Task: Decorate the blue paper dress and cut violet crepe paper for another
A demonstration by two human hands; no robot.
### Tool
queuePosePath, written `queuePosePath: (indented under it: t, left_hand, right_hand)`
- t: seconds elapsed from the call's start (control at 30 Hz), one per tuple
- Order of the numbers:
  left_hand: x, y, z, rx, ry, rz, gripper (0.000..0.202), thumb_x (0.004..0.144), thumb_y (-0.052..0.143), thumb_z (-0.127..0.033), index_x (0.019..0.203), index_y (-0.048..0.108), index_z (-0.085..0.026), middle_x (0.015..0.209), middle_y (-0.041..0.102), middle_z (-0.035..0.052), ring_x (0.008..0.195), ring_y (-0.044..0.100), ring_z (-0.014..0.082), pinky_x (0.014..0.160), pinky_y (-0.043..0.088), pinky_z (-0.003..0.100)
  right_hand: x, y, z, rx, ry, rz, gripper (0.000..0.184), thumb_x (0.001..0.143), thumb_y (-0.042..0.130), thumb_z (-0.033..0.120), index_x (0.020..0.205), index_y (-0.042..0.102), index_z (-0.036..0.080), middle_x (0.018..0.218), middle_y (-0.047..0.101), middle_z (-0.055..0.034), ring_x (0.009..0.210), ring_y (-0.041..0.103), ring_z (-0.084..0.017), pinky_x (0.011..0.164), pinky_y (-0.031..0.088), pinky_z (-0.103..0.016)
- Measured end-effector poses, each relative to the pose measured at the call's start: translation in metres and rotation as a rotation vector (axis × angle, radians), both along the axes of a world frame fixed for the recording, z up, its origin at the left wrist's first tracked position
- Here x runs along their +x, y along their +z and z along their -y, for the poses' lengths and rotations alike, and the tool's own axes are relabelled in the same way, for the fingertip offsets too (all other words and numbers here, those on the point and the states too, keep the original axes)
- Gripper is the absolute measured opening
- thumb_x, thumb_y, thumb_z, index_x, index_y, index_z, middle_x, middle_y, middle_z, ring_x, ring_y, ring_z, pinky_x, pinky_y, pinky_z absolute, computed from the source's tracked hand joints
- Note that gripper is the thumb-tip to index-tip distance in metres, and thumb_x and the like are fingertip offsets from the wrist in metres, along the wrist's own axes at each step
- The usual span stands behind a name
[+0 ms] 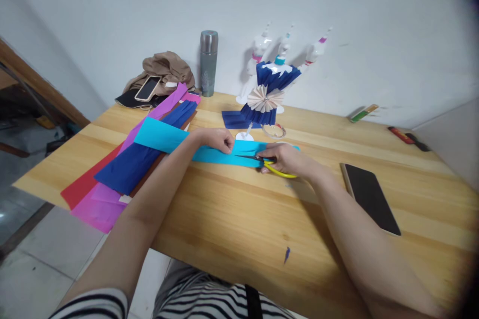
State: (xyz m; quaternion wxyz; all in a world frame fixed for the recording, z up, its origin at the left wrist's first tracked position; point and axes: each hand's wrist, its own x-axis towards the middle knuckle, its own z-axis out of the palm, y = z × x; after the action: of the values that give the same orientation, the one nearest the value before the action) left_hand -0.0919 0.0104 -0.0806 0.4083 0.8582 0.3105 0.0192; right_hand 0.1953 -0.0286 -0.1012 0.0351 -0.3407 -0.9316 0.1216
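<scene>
A long cyan paper strip (164, 137) lies across the wooden table (239, 219). My left hand (219, 139) rests on it, fingers curled and pinching the paper's edge. My right hand (286, 158) grips yellow-handled scissors (267, 163), whose dark blades point left along the cyan paper toward my left hand. Behind the strip stand white bottle-like figures dressed in pleated dark blue paper with a cream paper fan (265, 98).
Stacked sheets of blue, purple, pink and red paper (123, 169) hang over the table's left edge. A phone (370, 197) lies at right. A grey flask (208, 62), a brown cloth with another phone (147, 88), and small items by the wall (363, 112) sit behind.
</scene>
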Motion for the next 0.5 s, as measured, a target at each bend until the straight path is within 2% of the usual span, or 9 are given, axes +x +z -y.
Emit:
queuePosePath:
  t: [0.3, 0.5]
  left_hand:
    - [-0.0005, -0.0038, -0.0025, 0.017, -0.01, 0.026, 0.004, 0.069, 0.066, -0.019, 0.067, 0.068, -0.015, 0.064, 0.063, -0.0019, 0.065, 0.055, 0.0113, 0.066, 0.041, 0.022]
    - [-0.0016, -0.0008, -0.0021, 0.042, 0.004, -0.028, 0.008, 0.07, 0.068, -0.023, 0.07, 0.068, -0.015, 0.067, 0.066, -0.0016, 0.066, 0.057, 0.0114, 0.066, 0.041, 0.022]
  right_hand:
    - [0.0014, -0.004, -0.0019, -0.01, 0.021, -0.022, 0.024, 0.082, 0.077, 0.034, 0.1, 0.08, 0.019, 0.087, 0.072, -0.0086, 0.075, 0.062, -0.019, 0.068, 0.041, -0.029]
    - [0.0017, -0.0053, -0.0032, -0.008, 0.009, -0.03, 0.02, 0.08, 0.077, 0.034, 0.096, 0.081, 0.022, 0.085, 0.072, -0.0066, 0.073, 0.063, -0.019, 0.066, 0.041, -0.028]
